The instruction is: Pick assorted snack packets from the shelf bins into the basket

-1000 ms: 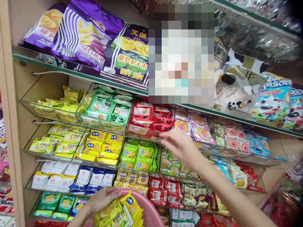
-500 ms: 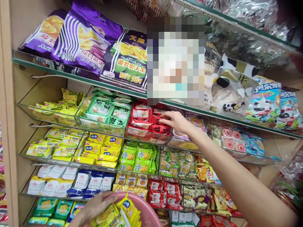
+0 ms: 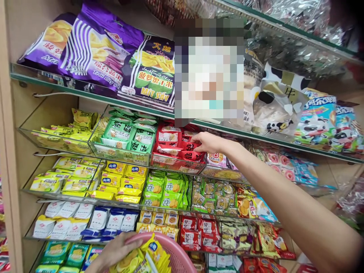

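My right hand reaches into the clear bin of red snack packets. Its fingers are bent together, with the tips at a packet on the bin's right side; the grip is partly hidden. At the bottom, my left hand is closed over the rim of a pink plastic basket, thumb side along the edge. Inside the basket lie several yellow snack packets, some close against the left fingers.
Tiered clear bins hold green packets, yellow packets and lime-green packets. Above my right hand runs a glass shelf edge with large purple chip bags and a cow-patterned bag. A blurred square covers part of that shelf.
My right hand has moved slightly left and down onto the red packets, and its fingers have bent more. My left hand and the basket have hardly moved. The view has shifted slightly.
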### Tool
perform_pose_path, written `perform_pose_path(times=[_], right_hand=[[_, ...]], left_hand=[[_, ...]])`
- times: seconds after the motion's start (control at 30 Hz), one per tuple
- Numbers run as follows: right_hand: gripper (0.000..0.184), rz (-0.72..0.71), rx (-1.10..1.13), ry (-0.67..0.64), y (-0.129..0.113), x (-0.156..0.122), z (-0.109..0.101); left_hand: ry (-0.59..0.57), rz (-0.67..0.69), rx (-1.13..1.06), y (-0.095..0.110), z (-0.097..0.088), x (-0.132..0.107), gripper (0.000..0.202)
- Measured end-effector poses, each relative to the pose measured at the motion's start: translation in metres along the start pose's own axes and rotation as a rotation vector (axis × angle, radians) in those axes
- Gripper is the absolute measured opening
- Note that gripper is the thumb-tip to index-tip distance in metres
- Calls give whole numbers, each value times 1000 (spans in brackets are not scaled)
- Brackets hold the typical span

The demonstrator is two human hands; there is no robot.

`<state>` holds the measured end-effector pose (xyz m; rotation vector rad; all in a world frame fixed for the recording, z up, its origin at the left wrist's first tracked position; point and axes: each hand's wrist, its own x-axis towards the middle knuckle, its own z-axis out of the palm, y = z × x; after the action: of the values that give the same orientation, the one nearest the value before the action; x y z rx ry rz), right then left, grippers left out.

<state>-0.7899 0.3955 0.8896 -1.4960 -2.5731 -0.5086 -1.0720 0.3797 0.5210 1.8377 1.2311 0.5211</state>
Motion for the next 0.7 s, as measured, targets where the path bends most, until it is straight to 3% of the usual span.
perform_pose_path(times=[0.1, 0.23, 0.43, 0.6, 0.7], right_hand=[[10, -25, 16, 31, 1, 1, -3], [13, -35, 112, 110, 5, -5, -6], [16, -84, 100, 428, -2, -21, 9], [20, -86, 27, 733, -32, -50, 25], [21, 8, 430, 875, -68, -78, 39]], left_hand=[[8, -5, -7, 1, -1, -2, 57], [7, 0, 13, 3, -3, -2, 57], [7, 20, 18, 1, -1, 1, 55], [31, -9, 17, -2, 0, 3, 60], [23, -1, 21, -3, -1, 4, 61]])
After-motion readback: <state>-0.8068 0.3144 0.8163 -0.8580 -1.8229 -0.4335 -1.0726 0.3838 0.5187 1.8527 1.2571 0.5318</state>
